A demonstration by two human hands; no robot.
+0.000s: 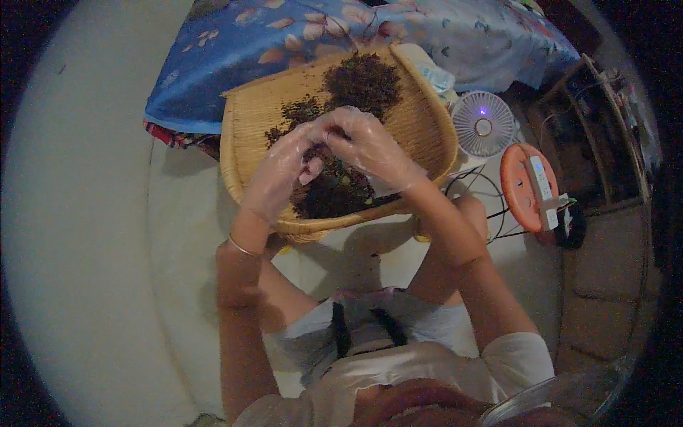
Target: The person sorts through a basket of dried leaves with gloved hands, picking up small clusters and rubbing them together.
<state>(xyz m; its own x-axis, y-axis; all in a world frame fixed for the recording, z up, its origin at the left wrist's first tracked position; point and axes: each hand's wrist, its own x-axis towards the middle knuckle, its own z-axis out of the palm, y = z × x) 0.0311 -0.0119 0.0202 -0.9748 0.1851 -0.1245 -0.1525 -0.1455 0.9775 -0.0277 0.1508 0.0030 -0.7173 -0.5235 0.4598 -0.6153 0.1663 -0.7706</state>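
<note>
Gloved left hand, right hand together over dark dried leaves in woven tray.

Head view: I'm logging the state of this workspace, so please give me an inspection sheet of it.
Surface: pale floor; the person sits on it.
Job's things: woven tray tilted against the knees, holding dark dried leaves in heaps.
Clutter: small white fan, orange device with a white unit on it, clear bowl at lower right.
Hands: left hand and right hand, both in clear gloves, meet over the leaves and pinch some between the fingertips.
Cables: black cable loops by the fan.
Surroundings: blue flowered cloth behind the tray; wooden shelf at right.
</note>
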